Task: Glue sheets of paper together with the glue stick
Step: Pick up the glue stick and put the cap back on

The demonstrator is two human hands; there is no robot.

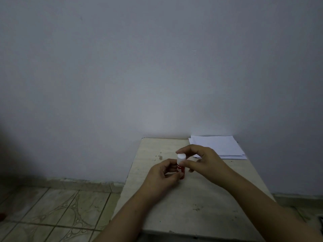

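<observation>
**Red glue stick held above a pale desk**

Red with a white cap, the glue stick (180, 165) stands nearly upright over the middle of the desk (174, 206). The left hand (162, 175) curls its fingers and thumb round the red barrel. The right hand (201, 160) pinches the white cap (181, 157) between thumb and forefinger. Farther back, a stack of white paper sheets (218, 145) lies on the desk's far right corner, against the grey wall (157, 67).

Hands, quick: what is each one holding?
Left hand: grips the glue stick.
Right hand: pinches its white cap.
</observation>
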